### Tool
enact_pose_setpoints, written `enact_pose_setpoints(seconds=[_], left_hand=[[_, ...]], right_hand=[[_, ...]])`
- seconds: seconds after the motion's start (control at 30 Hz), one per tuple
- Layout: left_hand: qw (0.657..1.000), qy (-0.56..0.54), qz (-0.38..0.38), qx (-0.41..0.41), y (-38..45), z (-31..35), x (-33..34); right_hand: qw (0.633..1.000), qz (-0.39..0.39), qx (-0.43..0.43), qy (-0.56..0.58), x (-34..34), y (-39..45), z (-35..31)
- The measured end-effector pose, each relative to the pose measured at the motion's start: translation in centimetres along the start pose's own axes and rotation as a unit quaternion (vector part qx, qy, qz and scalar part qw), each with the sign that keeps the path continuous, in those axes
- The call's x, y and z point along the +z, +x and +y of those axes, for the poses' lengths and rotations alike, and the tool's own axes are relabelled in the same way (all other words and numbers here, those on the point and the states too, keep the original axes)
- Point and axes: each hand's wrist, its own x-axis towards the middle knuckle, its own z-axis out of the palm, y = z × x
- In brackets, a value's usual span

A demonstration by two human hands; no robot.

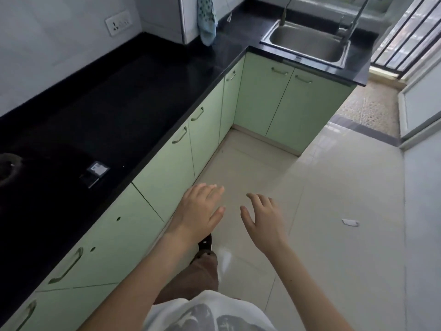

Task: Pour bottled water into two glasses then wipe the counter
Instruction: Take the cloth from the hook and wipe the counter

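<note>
Left hand and right hand: fingers spread, holding nothing, above the floor tiles. Black counter runs along the left; a blue cloth hangs beside the steel sink.

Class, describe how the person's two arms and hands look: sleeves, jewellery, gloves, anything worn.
Both forearms are bare to the frame's lower edge; no sleeves show. The left hand and right hand wear no gloves, and no rings, watch or bands are visible. Fingernails look short and unpainted.
</note>
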Motion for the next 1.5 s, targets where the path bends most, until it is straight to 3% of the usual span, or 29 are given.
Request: enact_pose_setpoints(seconds=[0.2,0.5,0.87,1.23,1.5], left_hand=[[0.999,-0.007,0.038,-0.019,10.1,-4.4,-0.5],[0.994,-0.013,0.110,-0.016,26.0,-10.2,-7.0],[0.992,-0.053,0.059,-0.094,39.2,-12.0,-4.2],[0.975,-0.040,0.110,-0.191,57.4,-10.5,-6.6],[0.965,-0.026,0.108,-0.236,65.3,-12.9,-7.7]], right_hand=[[1.000,0.010,-0.025,-0.015,-0.9,11.6,0.5],[0.995,0.085,-0.051,-0.015,-6.0,29.6,-1.5],[0.997,0.016,-0.075,-0.018,-5.9,44.0,2.9],[0.984,-0.026,-0.171,-0.034,-12.3,64.6,8.2],[0.975,-0.058,-0.212,-0.030,-12.9,75.0,8.1]])
